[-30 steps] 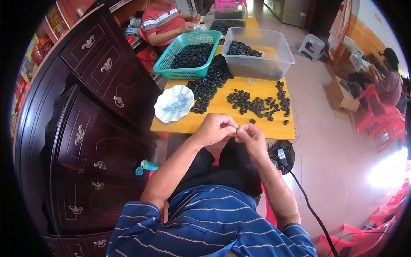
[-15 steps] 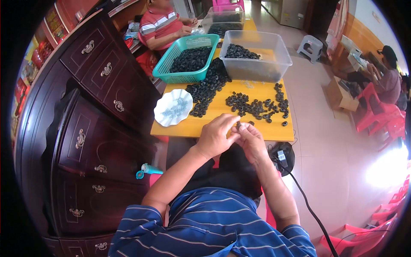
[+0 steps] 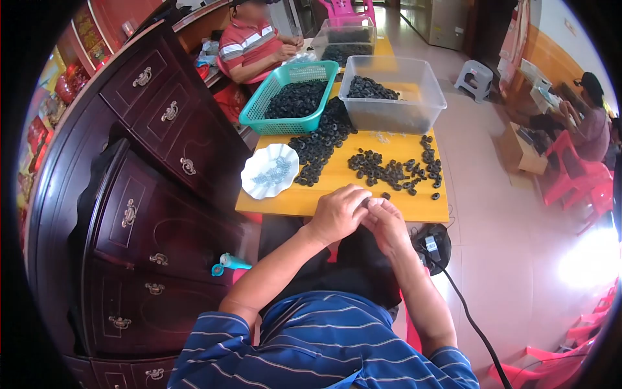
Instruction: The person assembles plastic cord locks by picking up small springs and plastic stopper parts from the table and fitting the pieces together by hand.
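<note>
My left hand (image 3: 337, 212) and my right hand (image 3: 389, 227) meet over the table's front edge, fingers pinched together. Between the fingertips is a small black ring (image 3: 365, 202), mostly covered by them. Just beyond, loose black rings (image 3: 387, 171) lie scattered on the yellow table (image 3: 330, 191). To the left of them spreads a thicker heap of black rings (image 3: 315, 150). A white scalloped dish (image 3: 251, 167) holds many small, clear bluish pieces, too tiny to make out, and sits left of my left hand.
Behind the heap stand a green basket (image 3: 249, 119) and a clear plastic bin (image 3: 395, 117), both holding black rings. A person in a red shirt (image 3: 243, 48) sits at the far left. Dark drawers (image 3: 162, 220) line my left; a black cable (image 3: 470, 311) runs at right.
The whole view has shifted, so the scene sits slightly lower and further right. My fingers have closed in around the black ring, which shows less now.
</note>
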`<state>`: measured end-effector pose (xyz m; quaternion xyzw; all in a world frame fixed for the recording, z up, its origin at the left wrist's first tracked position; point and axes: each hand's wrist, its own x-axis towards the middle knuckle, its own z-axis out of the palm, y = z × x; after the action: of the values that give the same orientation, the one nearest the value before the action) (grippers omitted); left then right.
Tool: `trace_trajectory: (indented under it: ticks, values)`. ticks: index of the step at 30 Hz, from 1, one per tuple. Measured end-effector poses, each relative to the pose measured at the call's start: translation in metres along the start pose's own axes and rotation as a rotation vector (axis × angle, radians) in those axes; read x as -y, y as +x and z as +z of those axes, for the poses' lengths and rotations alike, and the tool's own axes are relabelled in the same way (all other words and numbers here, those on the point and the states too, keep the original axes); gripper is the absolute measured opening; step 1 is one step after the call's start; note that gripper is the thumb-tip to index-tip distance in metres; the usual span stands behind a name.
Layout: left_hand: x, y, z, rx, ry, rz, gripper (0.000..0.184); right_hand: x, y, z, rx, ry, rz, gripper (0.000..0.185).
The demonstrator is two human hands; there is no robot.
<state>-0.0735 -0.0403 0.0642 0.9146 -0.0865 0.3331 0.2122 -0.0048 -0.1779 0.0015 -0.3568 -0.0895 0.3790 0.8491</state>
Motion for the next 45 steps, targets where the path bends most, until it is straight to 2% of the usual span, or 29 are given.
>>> trace_trajectory:
  ticks: [1,3,4,7,10,12,14,15,16,17,18,19,20,22,23,24,25,26,27,29,30,33,34,36,38,39,41,45]
  values:
    - [0.001,0.0,-0.002,-0.002,0.007,0.001,0.024,0.001,-0.001,0.001,0.007,0.001,-0.001,0.01]
    - [0.007,0.0,-0.005,0.076,-0.186,-0.221,0.028,0.005,-0.003,0.007,-0.062,-0.082,0.024,0.011]
    - [0.016,-0.001,-0.004,0.047,-0.226,-0.254,0.03,0.008,-0.006,0.011,-0.107,-0.14,0.032,0.012]
    - [0.047,-0.006,-0.013,0.286,-0.305,-0.486,0.029,0.007,-0.006,0.007,-0.116,-0.157,0.014,0.013]
    - [0.089,-0.013,-0.017,0.462,-0.351,-0.609,0.031,0.004,-0.003,0.0,-0.051,-0.171,-0.012,0.012]
    - [0.113,-0.001,-0.028,0.538,-0.331,-0.616,0.033,0.003,-0.003,0.001,-0.033,-0.224,-0.011,0.011]
    - [0.136,0.028,-0.042,0.483,-0.29,-0.663,0.032,0.002,-0.004,0.001,-0.014,-0.289,-0.004,0.01]
    - [0.145,0.043,-0.05,0.304,-0.491,-0.777,0.029,0.001,-0.003,-0.001,0.032,-0.344,0.02,0.01]
    - [0.175,0.062,-0.051,0.169,-0.457,-0.704,0.032,-0.001,-0.003,-0.001,0.076,-0.396,0.043,0.009]
    - [0.185,0.081,-0.061,-0.008,-0.377,-0.702,0.05,-0.001,-0.005,0.002,0.068,-0.441,0.051,0.011]
    - [0.192,0.097,-0.07,-0.095,-0.16,-0.627,0.07,-0.002,-0.004,0.002,0.063,-0.444,0.051,0.011]
    - [0.205,0.105,-0.07,-0.14,-0.045,-0.594,0.078,-0.003,-0.004,0.0,0.113,-0.508,0.042,0.01]
    - [0.2,0.109,-0.066,-0.183,0.024,-0.585,0.068,-0.004,-0.004,-0.002,0.163,-0.57,0.033,0.01]
    - [0.184,0.099,-0.048,-0.021,0.031,-0.396,0.054,-0.011,-0.003,-0.004,0.167,-0.598,-0.005,0.011]
    - [0.156,0.09,-0.038,0.053,-0.086,-0.4,0.04,-0.013,-0.002,-0.006,0.18,-0.622,-0.047,0.012]
    - [0.136,0.079,-0.024,0.128,-0.163,-0.4,0.035,-0.013,-0.003,-0.007,0.172,-0.618,-0.048,0.012]
    - [0.117,0.07,-0.013,0.208,-0.182,-0.378,0.033,-0.011,-0.004,-0.007,0.197,-0.638,-0.06,0.012]
    - [0.103,0.059,0.002,0.224,-0.101,-0.18,0.03,-0.009,-0.004,-0.006,0.225,-0.662,-0.072,0.012]
    - [0.085,0.05,0.013,0.294,-0.115,-0.175,0.027,-0.004,-0.005,-0.004,0.223,-0.663,-0.074,0.012]
    - [0.072,0.032,0.044,0.333,-0.125,-0.049,0.029,0.012,-0.011,0.001,0.648,-0.544,0.276,0.013]
    - [0.059,0.029,0.05,0.36,-0.12,-0.074,0.029,0.015,-0.016,0.008,0.696,-0.59,0.329,0.018]
    - [0.044,0.024,0.069,0.364,-0.095,-0.063,0.026,0.004,-0.014,0.006,0.773,-0.674,0.304,0.017]
    - [0.044,0.022,0.074,0.344,-0.064,-0.05,0.024,0.004,-0.013,0.005,0.771,-0.674,0.307,0.017]
    - [0.045,0.021,0.077,0.322,-0.031,-0.037,0.023,0.008,-0.013,0.004,0.629,-0.632,0.322,0.018]
    - [0.048,0.021,0.077,0.414,0.02,-0.075,0.021,0.011,-0.012,0.002,0.597,-0.639,0.284,0.017]
    - [0.052,0.018,0.078,0.415,0.021,-0.074,0.021,0.012,-0.011,0.001,0.486,-0.604,0.241,0.017]
    - [0.058,0.014,0.074,0.335,-0.052,-0.163,0.02,0.01,-0.008,-0.002,0.314,-0.574,0.111,0.015]
    - [0.061,0.01,0.044,0.096,-0.259,-0.286,0.011,0.01,-0.004,-0.004,-0.031,-0.339,0.045,0.017]
